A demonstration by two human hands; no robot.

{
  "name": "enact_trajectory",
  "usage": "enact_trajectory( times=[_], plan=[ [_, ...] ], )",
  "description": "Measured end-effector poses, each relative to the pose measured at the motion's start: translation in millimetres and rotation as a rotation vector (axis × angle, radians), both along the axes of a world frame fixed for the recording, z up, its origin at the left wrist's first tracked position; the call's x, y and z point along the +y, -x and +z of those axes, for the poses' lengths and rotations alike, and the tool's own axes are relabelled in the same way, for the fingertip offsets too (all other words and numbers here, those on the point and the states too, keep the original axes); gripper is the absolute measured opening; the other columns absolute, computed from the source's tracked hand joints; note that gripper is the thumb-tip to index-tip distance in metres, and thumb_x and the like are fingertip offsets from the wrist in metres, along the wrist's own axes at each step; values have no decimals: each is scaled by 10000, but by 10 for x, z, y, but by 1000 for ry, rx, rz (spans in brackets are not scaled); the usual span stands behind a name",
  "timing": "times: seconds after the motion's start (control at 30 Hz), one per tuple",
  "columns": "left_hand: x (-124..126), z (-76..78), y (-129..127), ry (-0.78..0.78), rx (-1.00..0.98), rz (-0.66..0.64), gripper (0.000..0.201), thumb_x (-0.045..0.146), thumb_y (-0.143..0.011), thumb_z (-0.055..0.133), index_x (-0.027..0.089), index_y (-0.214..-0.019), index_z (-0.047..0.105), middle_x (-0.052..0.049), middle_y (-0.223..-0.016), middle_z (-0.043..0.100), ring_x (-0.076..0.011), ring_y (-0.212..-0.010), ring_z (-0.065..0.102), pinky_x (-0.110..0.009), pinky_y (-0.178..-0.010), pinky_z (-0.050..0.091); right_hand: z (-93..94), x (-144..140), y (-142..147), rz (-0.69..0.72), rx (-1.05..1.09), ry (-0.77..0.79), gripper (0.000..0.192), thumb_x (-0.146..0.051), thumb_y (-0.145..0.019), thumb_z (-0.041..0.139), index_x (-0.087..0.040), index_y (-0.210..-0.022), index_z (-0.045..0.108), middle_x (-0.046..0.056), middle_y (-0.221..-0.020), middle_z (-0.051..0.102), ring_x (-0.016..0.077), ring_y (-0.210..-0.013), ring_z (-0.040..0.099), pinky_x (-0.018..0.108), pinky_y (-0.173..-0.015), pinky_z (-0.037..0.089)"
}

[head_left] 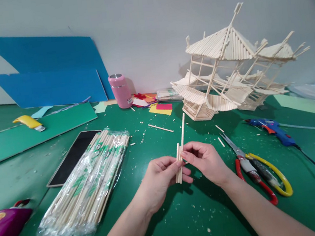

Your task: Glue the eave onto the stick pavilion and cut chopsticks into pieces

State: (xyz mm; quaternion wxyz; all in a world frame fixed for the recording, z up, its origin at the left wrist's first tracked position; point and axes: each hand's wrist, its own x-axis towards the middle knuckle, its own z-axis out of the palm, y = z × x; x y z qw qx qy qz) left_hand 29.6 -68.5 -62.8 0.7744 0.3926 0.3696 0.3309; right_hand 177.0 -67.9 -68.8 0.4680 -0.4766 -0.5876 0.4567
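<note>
Fingers [173,167] of left hand [161,179] pinched shut on short wooden sticks [178,165], held upright side by side above green mat [188,222]. Right hand [206,162] just beside, thumb and forefinger closed on one longer stick [182,130] that rises past the short ones and touches them at the grip. Both hands low and near the middle of the view, over the mat's front part. Left of them, wrapped bundle of sticks [88,185] lying beside dark tablet [74,156]. Right of them, red-and-yellow scissors [257,170] and blue glue gun [272,128]. Behind, stick-built model house [227,74], pink cup [120,90], blue boards [49,70] against the wall, yellow knife [29,122] far left.
</note>
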Motion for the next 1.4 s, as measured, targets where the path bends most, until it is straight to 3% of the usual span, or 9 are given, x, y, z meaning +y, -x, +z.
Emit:
enact_trajectory(
  times=[0.67,1.4],
  plan=[
    [21,-19,-9,52,-18,10,151,242,-752,577,93,-769,589,-61,-675,664,-134,-566,625,-258,-608,462,-55,-19,19,-63,-42,-32,150,-313,-765,558,-175,-755,618,7,-682,642,130,-613,577,233,-567,464],
    [6,-44,-18,69,12,12,173,259,-745,585,90,-780,595,-66,-691,668,-134,-579,630,-261,-619,465,-80,-16,54,-73,2,36,190,-343,-759,562,-172,-676,573,-14,-603,569,109,-543,502,225,-511,405]
  ],
)
